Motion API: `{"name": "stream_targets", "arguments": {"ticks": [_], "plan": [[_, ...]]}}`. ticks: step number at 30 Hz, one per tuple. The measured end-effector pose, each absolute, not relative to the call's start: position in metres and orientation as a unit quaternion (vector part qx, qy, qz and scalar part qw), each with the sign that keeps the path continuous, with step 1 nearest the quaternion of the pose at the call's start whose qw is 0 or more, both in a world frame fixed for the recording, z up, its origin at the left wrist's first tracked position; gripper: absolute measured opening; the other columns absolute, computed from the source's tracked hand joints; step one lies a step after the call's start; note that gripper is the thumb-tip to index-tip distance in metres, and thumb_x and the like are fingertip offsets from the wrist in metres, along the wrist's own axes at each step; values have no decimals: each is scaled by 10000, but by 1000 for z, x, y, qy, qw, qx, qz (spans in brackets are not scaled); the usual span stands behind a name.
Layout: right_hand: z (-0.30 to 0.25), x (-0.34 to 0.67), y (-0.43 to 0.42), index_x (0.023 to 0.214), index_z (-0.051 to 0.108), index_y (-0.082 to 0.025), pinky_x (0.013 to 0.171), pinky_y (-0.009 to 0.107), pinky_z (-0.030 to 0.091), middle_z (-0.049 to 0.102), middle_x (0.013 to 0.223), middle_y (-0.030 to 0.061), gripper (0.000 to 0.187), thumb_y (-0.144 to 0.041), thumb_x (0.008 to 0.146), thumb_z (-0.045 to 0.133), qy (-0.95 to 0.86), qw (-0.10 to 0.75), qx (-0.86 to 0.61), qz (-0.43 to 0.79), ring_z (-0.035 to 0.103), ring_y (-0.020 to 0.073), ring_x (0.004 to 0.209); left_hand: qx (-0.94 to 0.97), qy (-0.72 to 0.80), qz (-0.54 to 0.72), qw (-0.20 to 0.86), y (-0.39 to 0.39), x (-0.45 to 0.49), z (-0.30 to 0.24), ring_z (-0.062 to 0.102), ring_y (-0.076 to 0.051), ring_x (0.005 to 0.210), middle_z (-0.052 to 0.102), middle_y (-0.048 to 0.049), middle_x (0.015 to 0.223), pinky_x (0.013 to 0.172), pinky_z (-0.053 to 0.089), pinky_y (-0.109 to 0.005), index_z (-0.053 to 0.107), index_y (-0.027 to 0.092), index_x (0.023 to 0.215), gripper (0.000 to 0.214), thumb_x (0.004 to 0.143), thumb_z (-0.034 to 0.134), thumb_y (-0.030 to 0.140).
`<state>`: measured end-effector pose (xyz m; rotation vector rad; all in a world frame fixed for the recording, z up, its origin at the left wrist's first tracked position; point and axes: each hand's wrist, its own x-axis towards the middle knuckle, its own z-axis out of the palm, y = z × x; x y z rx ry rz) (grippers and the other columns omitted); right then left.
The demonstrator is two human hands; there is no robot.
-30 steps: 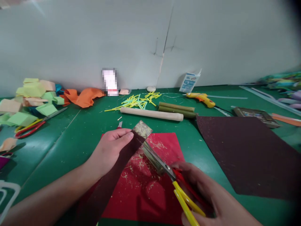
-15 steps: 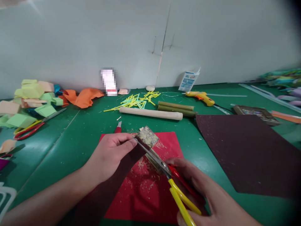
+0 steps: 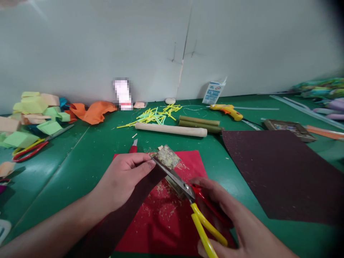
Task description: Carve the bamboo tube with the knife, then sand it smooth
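Observation:
My left hand (image 3: 130, 177) pinches the edge of a dark brown strip (image 3: 129, 213) that looks like sandpaper and runs down under my forearm. At its far end is a pale, speckled piece (image 3: 168, 157); whether it is joined to the strip I cannot tell. In my right hand (image 3: 223, 211) are scissors (image 3: 185, 187) with red and yellow handles. Their blades lie across the strip beside the speckled piece, tips by my left fingertips. Beneath is a red sheet (image 3: 161, 229) strewn with shavings, and a partly hidden greenish piece (image 3: 174, 187) lies under the blades.
Behind the red sheet lie a red cutter (image 3: 133, 146), a pale rod (image 3: 170, 129), green bamboo-like sticks (image 3: 200, 125) and yellow cut strips (image 3: 150, 116). A large dark brown sheet (image 3: 279, 175) and yellow glue gun (image 3: 228, 111) are rightward. Sticky-note pads (image 3: 24, 139) and other scissors (image 3: 32, 152) sit left.
The view has shifted slightly. The scissor blades now cover the dark band that showed beside the speckled piece. My hands stay in nearly the same place.

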<state>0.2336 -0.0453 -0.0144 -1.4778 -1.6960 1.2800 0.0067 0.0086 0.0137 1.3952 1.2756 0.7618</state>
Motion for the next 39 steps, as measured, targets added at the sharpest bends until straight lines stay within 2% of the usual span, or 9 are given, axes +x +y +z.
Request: {"name": "stream_targets", "arguments": {"ticks": [6, 9, 11, 14, 19, 25, 32, 36, 39], "plan": [[-18, 232, -48, 1241, 445, -236, 773, 268, 553, 589, 1230, 96, 675, -261, 608, 678, -623, 280, -541, 490, 562, 298, 1080, 599, 524, 311, 519, 11, 5, 11, 567, -142, 814, 669, 22, 849, 710, 411, -198, 689, 214, 874, 229, 840, 540, 385], [-19, 234, -48, 1232, 472, -238, 806, 286, 539, 581, 1241, 90, 648, -283, 621, 684, -616, 278, -544, 497, 549, 299, 1100, 608, 529, 303, 509, 10, 6, 12, 566, -132, 759, 668, 27, 786, 650, 403, -181, 688, 211, 824, 234, 840, 535, 387], [-18, 236, -48, 1219, 500, -238, 830, 311, 526, 578, 1244, 95, 596, -311, 654, 676, -609, 272, -548, 504, 542, 307, 1110, 609, 532, 294, 510, 10, 6, 12, 569, -136, 739, 672, 26, 772, 615, 397, -181, 686, 217, 841, 246, 843, 523, 402], [-18, 238, -47, 1221, 515, -228, 883, 338, 490, 577, 1241, 111, 521, -359, 730, 629, -600, 265, -541, 527, 529, 303, 1131, 615, 540, 281, 501, 11, 5, 12, 577, -151, 758, 686, 17, 823, 642, 406, -198, 688, 214, 852, 270, 839, 516, 422], [-21, 242, -46, 1263, 493, -219, 932, 364, 443, 517, 1309, 120, 555, -436, 762, 589, -586, 267, -526, 556, 485, 303, 1178, 624, 550, 266, 487, 12, 5, 10, 590, -171, 755, 690, 0, 847, 646, 410, -221, 695, 192, 833, 311, 832, 510, 441], [-20, 240, -47, 1236, 532, -231, 855, 299, 505, 543, 1286, 94, 522, -416, 754, 608, -578, 285, -508, 572, 538, 282, 1126, 602, 538, 269, 525, 13, 7, 9, 599, -168, 794, 696, 4, 900, 678, 418, -216, 693, 208, 888, 289, 835, 520, 434], [-19, 240, -43, 1204, 571, -218, 748, 271, 550, 654, 1127, 75, 490, -405, 752, 601, -605, 284, -516, 536, 641, 257, 959, 580, 520, 279, 561, 15, 7, 3, 610, -176, 790, 694, -10, 889, 693, 438, -233, 687, 197, 914, 297, 829, 528, 433], [-17, 239, -41, 1159, 603, -226, 696, 269, 562, 691, 1029, 64, 444, -416, 759, 585, -618, 269, -528, 516, 665, 245, 875, 585, 542, 260, 544, 16, 5, 1, 606, -167, 715, 691, -22, 861, 630, 428, -232, 686, 181, 912, 331, 823, 522, 453], [-15, 239, -40, 1158, 611, -234, 727, 280, 556, 696, 1014, 59, 441, -415, 756, 591, -621, 259, -533, 513, 658, 249, 900, 583, 544, 249, 549, 16, 5, -1, 601, -154, 676, 687, -19, 831, 605, 422, -229, 682, 184, 901, 333, 825, 513, 460]]}}
